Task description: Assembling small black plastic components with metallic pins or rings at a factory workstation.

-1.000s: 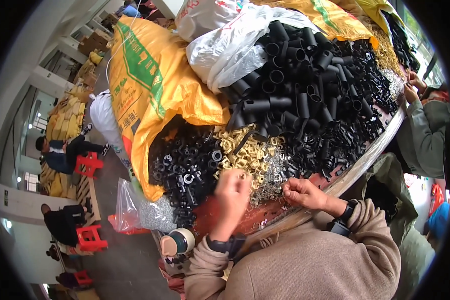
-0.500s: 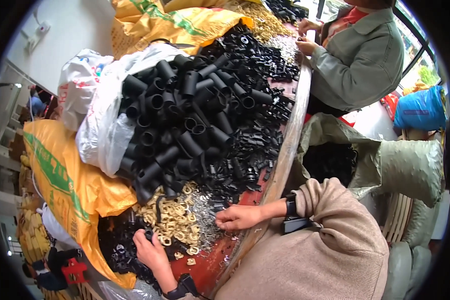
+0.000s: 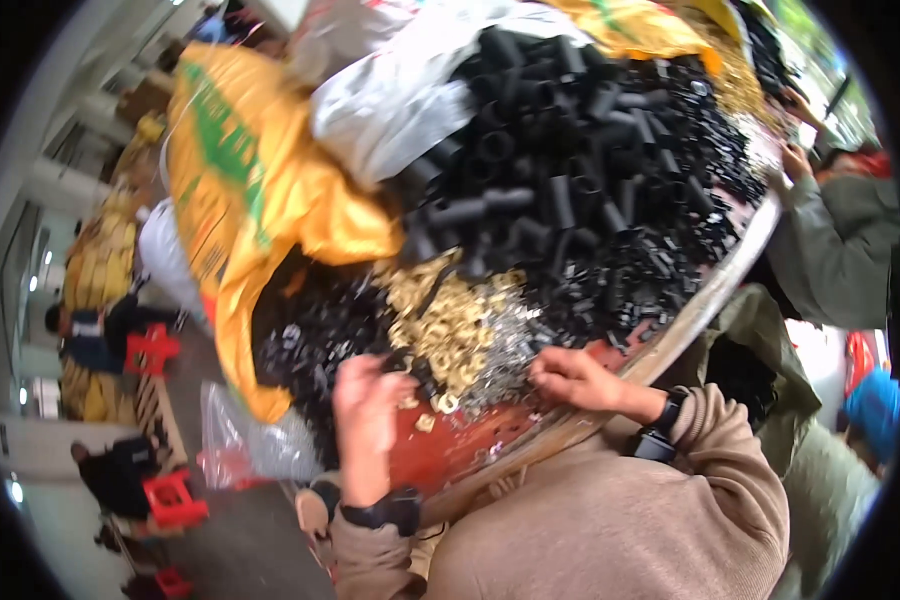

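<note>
My left hand [image 3: 366, 405], smeared by motion, is above the near edge of the pile of small black plastic parts [image 3: 335, 325]. Its fingers are drawn together, and a small black part [image 3: 398, 358] shows at the fingertips. My right hand [image 3: 575, 380] rests by the near edge of the small silvery metal pieces [image 3: 505, 350]. Those fingers are curled closed; what they hold, if anything, is hidden. Between the hands lies a heap of cream-coloured plastic rings [image 3: 440, 325], with a loose cream piece [image 3: 425, 423] on the red tabletop [image 3: 450, 450].
Black tubes [image 3: 560, 195] are heaped behind, beside a white plastic bag [image 3: 390, 110]. A yellow woven sack [image 3: 270, 190] stands left. The table's wooden edge [image 3: 670, 340] runs before me; an open green sack [image 3: 810, 350] is right. A co-worker's sleeve [image 3: 835, 250] is far right.
My view has swung left. My left hand has lifted off the black parts with a small dark piece at its fingertips. My right hand stays near the silvery pieces.
</note>
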`<state>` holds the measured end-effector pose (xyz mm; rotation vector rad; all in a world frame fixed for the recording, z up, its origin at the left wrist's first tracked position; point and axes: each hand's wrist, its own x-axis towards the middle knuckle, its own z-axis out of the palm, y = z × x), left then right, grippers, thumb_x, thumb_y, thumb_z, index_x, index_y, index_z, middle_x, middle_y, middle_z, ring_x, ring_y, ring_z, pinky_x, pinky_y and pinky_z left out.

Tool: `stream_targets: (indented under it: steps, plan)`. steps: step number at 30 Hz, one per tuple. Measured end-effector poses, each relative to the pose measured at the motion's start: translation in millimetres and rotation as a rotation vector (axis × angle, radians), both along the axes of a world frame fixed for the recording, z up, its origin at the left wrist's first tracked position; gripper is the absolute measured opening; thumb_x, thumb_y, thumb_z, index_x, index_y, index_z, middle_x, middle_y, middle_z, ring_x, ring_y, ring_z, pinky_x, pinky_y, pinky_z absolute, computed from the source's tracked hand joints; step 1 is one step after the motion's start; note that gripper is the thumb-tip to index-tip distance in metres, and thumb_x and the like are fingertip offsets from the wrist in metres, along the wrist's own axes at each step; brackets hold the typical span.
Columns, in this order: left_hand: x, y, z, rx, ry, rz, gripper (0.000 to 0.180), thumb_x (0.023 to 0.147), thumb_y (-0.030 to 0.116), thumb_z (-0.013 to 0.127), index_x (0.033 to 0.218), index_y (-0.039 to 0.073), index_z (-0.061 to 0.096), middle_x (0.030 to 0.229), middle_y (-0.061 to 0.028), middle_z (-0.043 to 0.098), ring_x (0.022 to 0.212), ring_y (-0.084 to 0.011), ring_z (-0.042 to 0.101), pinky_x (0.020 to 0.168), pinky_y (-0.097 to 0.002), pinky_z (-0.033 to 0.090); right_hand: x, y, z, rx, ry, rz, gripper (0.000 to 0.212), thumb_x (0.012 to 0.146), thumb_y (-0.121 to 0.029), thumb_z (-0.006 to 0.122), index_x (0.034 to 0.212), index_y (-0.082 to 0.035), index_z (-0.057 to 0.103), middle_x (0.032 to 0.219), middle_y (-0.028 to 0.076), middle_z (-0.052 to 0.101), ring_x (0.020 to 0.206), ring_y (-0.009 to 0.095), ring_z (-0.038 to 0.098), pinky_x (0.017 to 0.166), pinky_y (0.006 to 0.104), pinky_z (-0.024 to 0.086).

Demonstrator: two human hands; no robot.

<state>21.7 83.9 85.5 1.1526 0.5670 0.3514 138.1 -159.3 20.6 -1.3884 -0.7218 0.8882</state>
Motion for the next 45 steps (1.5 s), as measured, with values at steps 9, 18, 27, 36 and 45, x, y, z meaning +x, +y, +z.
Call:
stream_targets:
  steps: [9,18,27,36,45]
  plan:
    - [15,-73,-38,-0.503,0.078,-0.300,0.025,0.074,-0.005,0.051,0.097,0.003,0.044,0.084,-0.0073,0.054,0.069,-0.0139,0.058,0.061,-0.0219,0.048,-8,6,38,0.029,-0.466,-0.092,0.008,0.079,-0.005,0.053,0.078,-0.003,0.045,0.065,0.006,0.048,0.057,0.019,0.049,0.057,0.0265,0.040]
    - [23,-73,-49,-0.603,0.133,-0.558,0.040,0.083,0.006,0.047,0.121,0.001,0.035,0.098,-0.0072,0.052,0.074,-0.0127,0.057,0.064,-0.0224,0.048,7,15,22,0.026,-0.894,-0.064,0.012,0.071,-0.003,0.056,0.080,-0.004,0.047,0.066,0.008,0.050,0.060,0.025,0.051,0.058,0.0328,0.040]
    - [20,-76,-49,-0.724,0.097,-0.473,0.032,0.087,0.012,0.043,0.116,-0.001,0.040,0.104,-0.0060,0.051,0.089,-0.0146,0.054,0.079,-0.0297,0.047,10,13,25,0.013,-0.978,-0.013,0.013,0.068,-0.003,0.058,0.077,-0.004,0.049,0.065,0.006,0.048,0.058,0.023,0.048,0.055,0.0323,0.039]
    - [17,-83,-45,-0.581,0.115,-0.524,0.030,0.087,0.010,0.043,0.113,-0.004,0.044,0.106,-0.0069,0.051,0.093,-0.0138,0.052,0.080,-0.0285,0.046,1,9,19,0.018,-1.179,0.025,0.017,0.061,-0.009,0.060,0.072,-0.007,0.047,0.062,0.003,0.045,0.058,0.019,0.048,0.057,0.0291,0.038]
    - [14,-87,-47,-0.405,0.249,-0.622,0.023,0.083,0.010,0.051,0.100,-0.004,0.053,0.095,-0.0056,0.056,0.086,-0.0129,0.055,0.078,-0.0276,0.047,5,6,28,-0.090,-1.027,0.122,0.016,0.059,-0.009,0.060,0.064,-0.006,0.045,0.059,0.007,0.050,0.056,0.025,0.052,0.052,0.0349,0.041]
